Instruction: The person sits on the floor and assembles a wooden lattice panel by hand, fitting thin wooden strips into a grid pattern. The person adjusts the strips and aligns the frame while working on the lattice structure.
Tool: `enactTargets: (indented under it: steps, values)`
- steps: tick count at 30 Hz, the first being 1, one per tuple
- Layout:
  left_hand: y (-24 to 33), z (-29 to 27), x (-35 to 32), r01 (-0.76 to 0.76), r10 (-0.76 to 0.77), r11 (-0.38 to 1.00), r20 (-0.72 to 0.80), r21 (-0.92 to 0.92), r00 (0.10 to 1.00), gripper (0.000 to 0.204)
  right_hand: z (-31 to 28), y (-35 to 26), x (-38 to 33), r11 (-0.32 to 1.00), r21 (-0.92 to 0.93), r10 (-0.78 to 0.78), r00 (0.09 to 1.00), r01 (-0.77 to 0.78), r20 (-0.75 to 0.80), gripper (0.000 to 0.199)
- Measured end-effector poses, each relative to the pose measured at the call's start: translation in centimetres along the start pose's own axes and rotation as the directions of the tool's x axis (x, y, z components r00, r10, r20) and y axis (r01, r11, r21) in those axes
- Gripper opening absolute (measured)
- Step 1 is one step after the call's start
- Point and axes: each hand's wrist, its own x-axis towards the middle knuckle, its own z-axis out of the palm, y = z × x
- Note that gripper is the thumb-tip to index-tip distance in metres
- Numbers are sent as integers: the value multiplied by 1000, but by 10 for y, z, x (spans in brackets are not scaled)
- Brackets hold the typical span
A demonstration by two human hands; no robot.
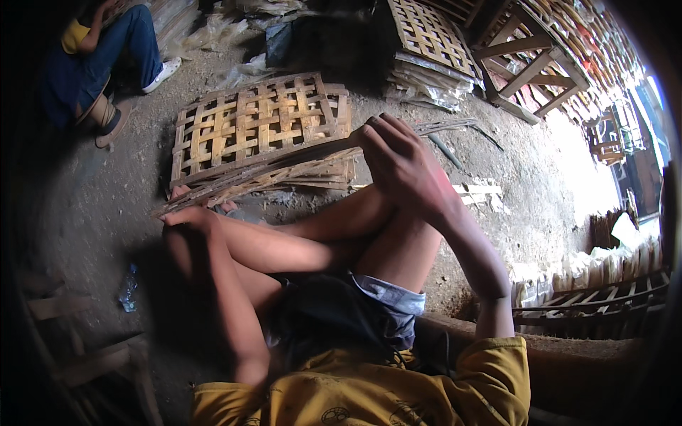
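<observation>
A bundle of thin bamboo strips (277, 170) runs slantwise across my raised knees, from lower left to upper right. My right hand (401, 167) grips the bundle near its upper right part, fingers curled over it. My left hand (186, 213) closes around the lower left end of the same strips, above my left knee. Behind the bundle a woven bamboo lattice panel (259, 124) lies flat on the dirt floor.
Another person in blue trousers (99, 57) sits at the far left. Stacked lattice panels (430, 35) and wooden frames (526, 64) stand at the back right. A crushed plastic bottle (128, 287) lies on the ground left. More wooden slats (590, 302) sit at right.
</observation>
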Motion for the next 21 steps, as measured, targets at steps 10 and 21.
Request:
enactTargets:
  steps: [10, 21]
  values:
    - [-10, -13, 12, -50, 47, 996, 41, 73, 998, 43, -54, -18, 24, 982, 98, 184, 942, -162, -281, 17]
    - [21, 3, -17, 73, -81, 996, 171, 55, 982, 54, -7, -22, 8, 974, 141, 193, 976, -179, -99, 20]
